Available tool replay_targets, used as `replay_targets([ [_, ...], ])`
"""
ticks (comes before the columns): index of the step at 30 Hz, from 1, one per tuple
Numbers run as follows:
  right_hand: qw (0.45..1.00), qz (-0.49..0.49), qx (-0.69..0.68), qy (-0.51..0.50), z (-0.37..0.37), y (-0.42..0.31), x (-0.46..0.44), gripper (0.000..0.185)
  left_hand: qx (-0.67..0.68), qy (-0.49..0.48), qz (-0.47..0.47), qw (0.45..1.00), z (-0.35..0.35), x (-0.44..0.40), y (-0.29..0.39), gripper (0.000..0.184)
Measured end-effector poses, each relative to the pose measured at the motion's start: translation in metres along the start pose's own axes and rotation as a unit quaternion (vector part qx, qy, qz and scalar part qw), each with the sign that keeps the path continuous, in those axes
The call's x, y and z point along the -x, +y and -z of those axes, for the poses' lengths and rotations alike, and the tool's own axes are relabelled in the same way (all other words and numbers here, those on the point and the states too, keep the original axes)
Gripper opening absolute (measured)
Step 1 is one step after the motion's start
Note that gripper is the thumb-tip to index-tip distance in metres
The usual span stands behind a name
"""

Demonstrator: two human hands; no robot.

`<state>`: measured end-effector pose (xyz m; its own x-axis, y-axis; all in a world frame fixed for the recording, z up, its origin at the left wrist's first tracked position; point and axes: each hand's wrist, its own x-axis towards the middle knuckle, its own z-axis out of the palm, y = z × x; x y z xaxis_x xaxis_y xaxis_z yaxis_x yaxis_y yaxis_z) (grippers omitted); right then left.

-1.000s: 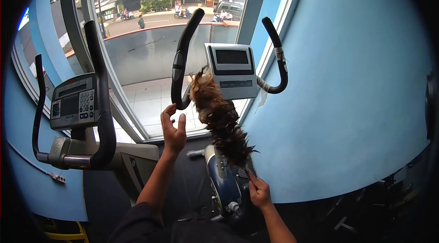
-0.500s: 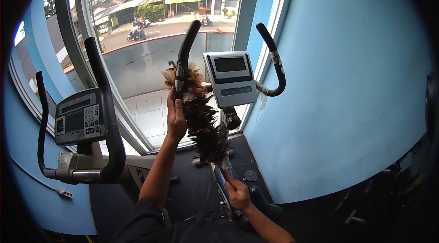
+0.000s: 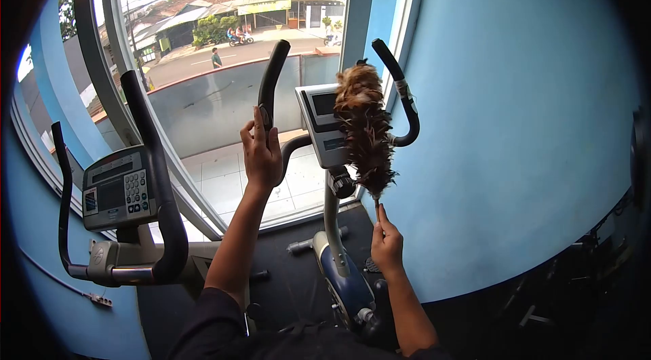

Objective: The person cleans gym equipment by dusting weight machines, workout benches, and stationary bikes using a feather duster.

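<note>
My right hand (image 3: 387, 243) is closed round the thin handle of a feather duster (image 3: 366, 126) with brown and black feathers. The duster stands upright in front of the right part of the exercise bike's console (image 3: 321, 116), hiding some of it. My left hand (image 3: 262, 156) grips the left handlebar (image 3: 274, 78) of the bike near its sensor plate, the index finger stretched along the bar. The bike's right handlebar (image 3: 407, 106), wrapped with pale tape, curves just beyond the duster.
Another exercise machine with a keypad console (image 3: 119, 187) stands at the left. A blue wall (image 3: 502, 136) closes off the right side. Ahead, a large window looks onto a road with a walking person and motorbikes. Below are the bike's blue body (image 3: 346, 285) and dark flooring.
The feather duster has moved right and up with my right hand, from the left handlebar to the console. My left hand stays at the left handlebar, its index finger now higher along it.
</note>
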<state>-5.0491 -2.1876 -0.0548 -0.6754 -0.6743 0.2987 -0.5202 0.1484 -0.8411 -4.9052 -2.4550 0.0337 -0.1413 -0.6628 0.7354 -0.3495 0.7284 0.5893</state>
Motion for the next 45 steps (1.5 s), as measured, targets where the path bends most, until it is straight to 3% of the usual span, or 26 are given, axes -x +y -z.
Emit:
replay_targets([
  [1,1.0,0.0,0.001,0.003,0.008,0.007,0.004,0.04,-0.02,0.017,-0.005,1.0,-0.001,0.0,0.004,0.056],
  [2,0.994,0.095,0.059,0.0,0.014,0.018,0.014,0.042,-0.017,0.016,-0.007,1.0,-0.002,-0.001,0.005,0.056],
  [3,0.976,0.186,0.117,-0.004,0.018,0.027,0.025,0.044,-0.105,0.037,-0.055,0.992,-0.002,0.001,0.005,0.056],
  [4,0.976,0.183,0.117,0.0,0.018,0.036,0.032,0.044,-0.19,0.058,-0.102,0.975,-0.003,0.005,0.005,0.056],
  [6,0.988,0.101,0.086,0.084,0.016,0.056,0.042,0.044,-0.24,0.052,-0.123,0.962,-0.006,0.017,0.01,0.056],
  [8,0.988,0.1,0.093,0.076,0.022,0.062,0.056,0.044,-0.305,0.037,-0.153,0.939,-0.011,0.034,0.02,0.057],
  [11,0.986,0.072,0.121,0.085,0.042,0.08,0.059,0.043,-0.204,-0.103,-0.214,0.95,-0.033,0.06,0.019,0.057],
  [13,0.987,0.011,0.115,0.116,0.055,0.093,0.048,0.043,-0.192,-0.149,-0.222,0.944,-0.047,0.068,0.028,0.057],
  [17,0.98,0.013,0.185,0.07,0.077,0.075,0.008,0.042,-0.185,-0.21,-0.241,0.93,-0.076,0.076,0.026,0.059],
  [20,0.974,0.031,0.208,0.082,0.074,0.042,-0.004,0.041,-0.169,-0.189,-0.223,0.941,-0.086,0.08,0.026,0.055],
  [25,0.961,-0.029,0.258,0.089,0.089,0.065,0.028,0.04,-0.175,-0.169,-0.234,0.941,-0.087,0.075,0.028,0.049],
  [27,0.94,0.002,0.277,0.197,0.101,0.061,0.049,0.039,-0.179,-0.161,-0.236,0.941,-0.086,0.071,0.025,0.049],
  [33,0.944,0.052,0.191,0.263,0.089,0.074,0.037,0.038,-0.178,-0.157,-0.239,0.942,-0.088,0.073,0.028,0.05],
  [36,0.984,-0.086,0.104,0.117,0.102,0.05,-0.009,0.039,-0.177,-0.162,-0.242,0.94,-0.086,0.072,0.028,0.05],
  [41,0.991,0.038,0.096,0.083,0.106,-0.036,-0.072,0.037,-0.171,-0.151,-0.241,0.943,-0.087,0.073,0.028,0.048],
  [43,0.979,0.089,0.112,0.145,0.102,-0.048,-0.084,0.036,-0.162,-0.148,-0.237,0.946,-0.084,0.073,0.032,0.047],
  [45,0.963,0.076,0.167,0.2,0.095,-0.022,-0.084,0.035,-0.17,-0.147,-0.24,0.944,-0.085,0.073,0.031,0.046],
])
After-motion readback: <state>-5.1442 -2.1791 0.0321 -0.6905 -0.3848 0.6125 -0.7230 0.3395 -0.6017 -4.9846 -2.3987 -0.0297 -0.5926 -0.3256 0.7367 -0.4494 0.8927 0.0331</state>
